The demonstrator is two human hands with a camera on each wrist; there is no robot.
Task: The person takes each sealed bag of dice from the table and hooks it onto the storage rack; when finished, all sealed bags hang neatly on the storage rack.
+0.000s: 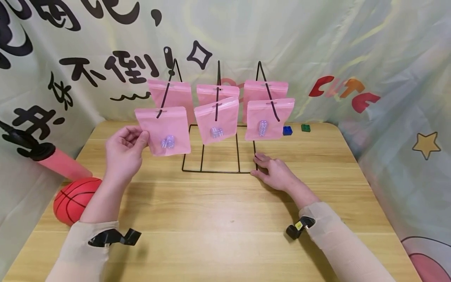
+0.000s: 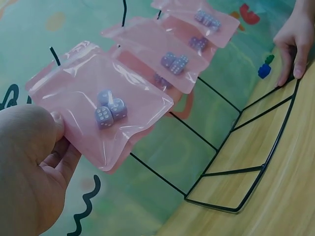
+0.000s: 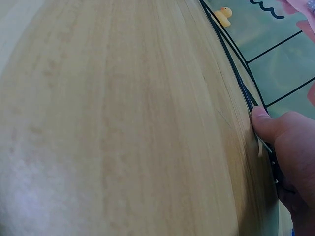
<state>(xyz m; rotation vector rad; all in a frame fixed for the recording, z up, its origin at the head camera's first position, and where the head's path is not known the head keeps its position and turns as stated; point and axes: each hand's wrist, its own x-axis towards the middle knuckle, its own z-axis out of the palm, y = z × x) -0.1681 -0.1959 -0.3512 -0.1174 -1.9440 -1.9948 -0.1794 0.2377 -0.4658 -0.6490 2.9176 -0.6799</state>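
I have the left hand pinching the left edge of the front-left pink bag, thumb on its face and fingers behind, as the left wrist view shows. That bag hangs on the left hook of the black wire rack, at about 11 o'clock from the middle of the bench. The right hand lies flat with straight fingers on the rack's base wire at its front right corner, at about 1 o'clock, pressing it down and gripping nothing.

To do this step well, I judge the bag should travel along the line of its hook rather than be pulled sideways, so the hang hole does not tear, while the right hand holds the light rack steady against tipping.

Six pink bags hang in two rows, three in front and three behind. The front-left bag holds three small lilac dice bunched near the bottom. The front-middle bag and front-right bag each hold a similar cluster. What the rear bags hold I cannot tell from the head view.

A blue brick and a green brick sit at the far edge; a red ball lies off the bench at 9 o'clock.
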